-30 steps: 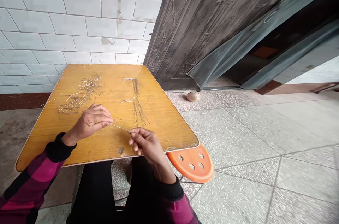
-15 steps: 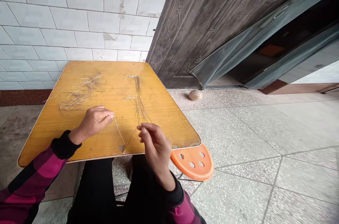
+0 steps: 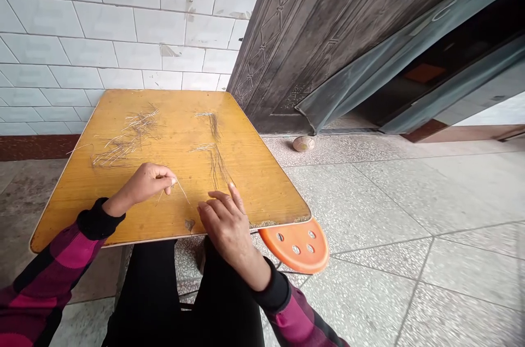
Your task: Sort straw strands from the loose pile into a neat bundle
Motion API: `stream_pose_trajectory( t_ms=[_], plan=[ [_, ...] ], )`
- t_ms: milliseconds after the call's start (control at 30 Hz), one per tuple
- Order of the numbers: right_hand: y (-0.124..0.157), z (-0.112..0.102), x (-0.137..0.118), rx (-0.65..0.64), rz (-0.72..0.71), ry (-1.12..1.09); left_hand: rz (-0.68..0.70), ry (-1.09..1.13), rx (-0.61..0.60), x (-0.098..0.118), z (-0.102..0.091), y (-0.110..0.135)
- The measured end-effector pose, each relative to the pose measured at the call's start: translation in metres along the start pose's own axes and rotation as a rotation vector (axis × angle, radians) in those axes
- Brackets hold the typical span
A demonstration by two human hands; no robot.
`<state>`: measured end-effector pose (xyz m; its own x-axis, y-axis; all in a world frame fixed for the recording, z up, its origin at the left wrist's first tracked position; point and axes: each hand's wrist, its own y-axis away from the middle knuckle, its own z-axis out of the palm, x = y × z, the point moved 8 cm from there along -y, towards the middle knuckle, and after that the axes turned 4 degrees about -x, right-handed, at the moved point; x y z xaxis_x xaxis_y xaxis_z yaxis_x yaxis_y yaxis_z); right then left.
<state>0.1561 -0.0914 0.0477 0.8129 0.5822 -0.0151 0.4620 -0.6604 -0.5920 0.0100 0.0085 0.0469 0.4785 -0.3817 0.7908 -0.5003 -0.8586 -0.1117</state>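
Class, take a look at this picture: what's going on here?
A person is working with thin fibres on a yellow wooden tabletop. Their left hand pinches a fine pale strand at the fingertips. Their right hand is open, fingers spread, just below a bunch of dark fibres. More pale fibres lie scattered further left on the wood.

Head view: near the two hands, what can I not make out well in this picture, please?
Left hand: in the head view, its fingers hide how the thin strand is held.
Fibre bunches: in the head view, too thin to count or tell the material.
Orange stool: in the head view, the table hides most of it.
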Motion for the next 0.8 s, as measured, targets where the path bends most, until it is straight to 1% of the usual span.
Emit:
stream_pose_trajectory(
  t_ms=[67,133,200,300,400,567,700,800],
  plan=[
    [0.001,-0.002,-0.003,-0.032,-0.042,-0.035,-0.047,0.160,-0.110,-0.002,0.009,-0.001],
    [0.002,-0.005,-0.007,-0.045,-0.051,-0.069,-0.104,0.327,-0.187,-0.006,0.017,-0.001],
    [0.003,-0.007,-0.012,-0.048,-0.050,-0.090,-0.166,0.464,-0.218,-0.010,0.023,-0.001],
    [0.005,-0.005,-0.015,-0.068,-0.040,-0.100,-0.219,0.587,-0.200,-0.016,0.027,-0.001],
    [0.007,-0.003,-0.015,-0.065,-0.024,-0.090,-0.209,0.636,-0.158,-0.018,0.025,-0.002],
    [0.018,-0.007,-0.013,0.003,0.034,-0.082,-0.142,0.654,-0.150,-0.013,0.024,-0.001],
    [0.035,-0.003,-0.016,-0.022,0.098,-0.113,-0.133,0.669,-0.180,-0.008,0.028,0.000],
    [0.048,0.005,-0.017,-0.080,0.173,-0.212,-0.163,0.685,-0.219,-0.009,0.033,0.000]
  ],
)
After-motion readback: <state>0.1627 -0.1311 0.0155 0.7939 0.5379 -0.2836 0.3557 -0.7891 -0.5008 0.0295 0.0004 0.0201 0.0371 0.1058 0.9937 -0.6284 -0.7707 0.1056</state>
